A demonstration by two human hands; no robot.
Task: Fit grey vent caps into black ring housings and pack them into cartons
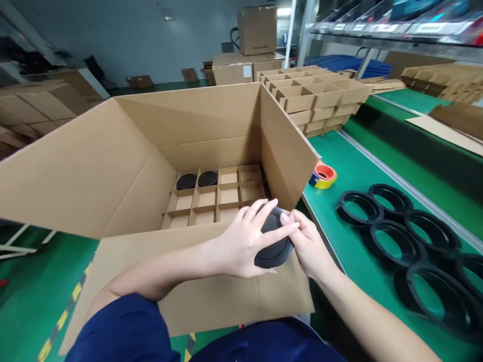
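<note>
Black round disc (273, 249) sits between both hands just above the near right corner of the open cardboard box (124, 166), over its front flap; the left hand (245, 241) lies across the disc's top and left side with fingers spread and curled around it; the right hand (307, 246) clasps it from the three o'clock side, fingertips meeting the left hand's on top, so both hands hold the disc together. Inside the box a cardboard divider grid (217, 196) forms cells; two black discs (196, 179) fill neighbouring cells at the grid's far left, about eleven o'clock from the hands. At three o'clock from the hands, black rings (400, 236) lie overlapping in a row on the green table (354, 171); tape rolls (323, 175) lie at one o'clock, just beside the box's right flap. Farther off, at twelve to one o'clock, stacked divider trays (317, 98) stand, with closed cartons (249, 50) behind them.
</note>
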